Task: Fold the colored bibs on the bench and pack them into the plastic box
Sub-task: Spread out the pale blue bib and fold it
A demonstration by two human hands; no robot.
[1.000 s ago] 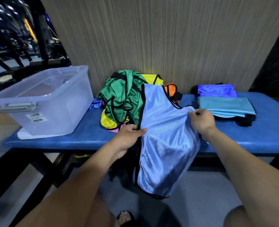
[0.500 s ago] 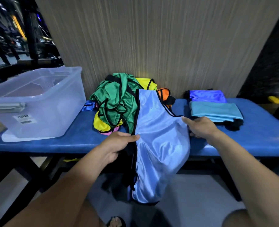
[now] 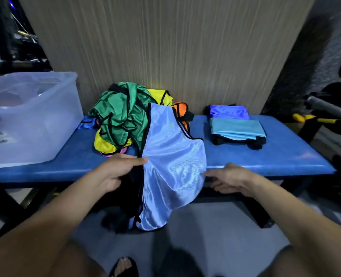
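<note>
Left hand (image 3: 117, 172) pinches light-blue bib (image 3: 173, 156) edge (thumb on top); right hand (image 3: 229, 179) fingers (image 3: 211, 173) loosely spread, just touching bib's other edge.

Wall (image 3: 175, 47): beige panel with fine upright streaks, right behind the bench, a faint yellow glow low down.
Right side (image 3: 305, 62): dark rough surface, blurred.
Floor (image 3: 215, 232): smooth grey.
Far left (image 3: 3, 37): dim room, dark metal frames.
Far right (image 3: 328, 107): grey padded bar with yellow parts, black frame.
Light: dim, cool.
</note>
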